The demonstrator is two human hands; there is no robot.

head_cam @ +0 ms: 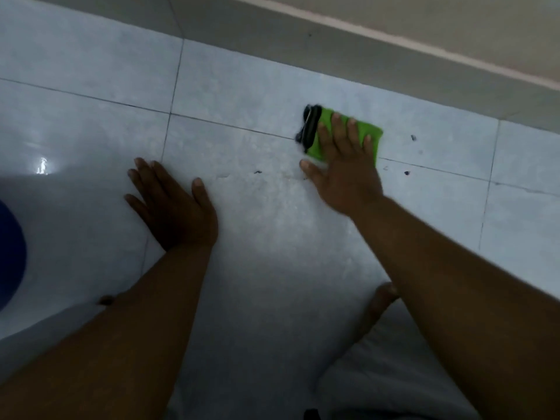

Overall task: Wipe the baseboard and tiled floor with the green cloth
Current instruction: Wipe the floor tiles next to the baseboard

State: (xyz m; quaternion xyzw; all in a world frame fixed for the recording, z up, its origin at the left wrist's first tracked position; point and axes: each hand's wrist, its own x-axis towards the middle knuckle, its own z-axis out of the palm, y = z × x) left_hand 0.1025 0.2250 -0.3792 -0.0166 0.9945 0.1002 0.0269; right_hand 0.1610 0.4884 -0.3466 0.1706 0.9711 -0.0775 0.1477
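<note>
The green cloth (pixel 348 136) lies flat on the tiled floor (pixel 242 86), folded into a small pad, right across a dark grout line and not far from the baseboard (pixel 333 53), though not touching it. Most of the cloth is hidden: the right hand (pixel 345 171) lies over its middle and near edge, so only the far edge, the left corner and the right end show. The fingers (pixel 351 128) are spread and laid flat on top, palm pressing down rather than closed around the fabric; the thumb (pixel 309 169) sticks out to the left, on bare tile beside the cloth. At the cloth's left end there is a dark, blurry clump (pixel 309 125), touching the fabric; I can't make out what it is. A few small dark specks (pixel 412 137) dot the tiles to the right of the cloth, and another sits on the tile between the two hands.

The left hand (pixel 172 204) is well apart from the cloth, planted flat on the floor, fingers together and open, holding nothing. Both forearms run out of the bottom of the view. A blue rounded shape (pixel 10 256) is cut off at the left edge, too little of it showing to name. Pale fabric (pixel 394 374) fills the lower right, partly behind the right forearm. The baseboard is a grey band, with a beige wall (pixel 454 22) above it.
</note>
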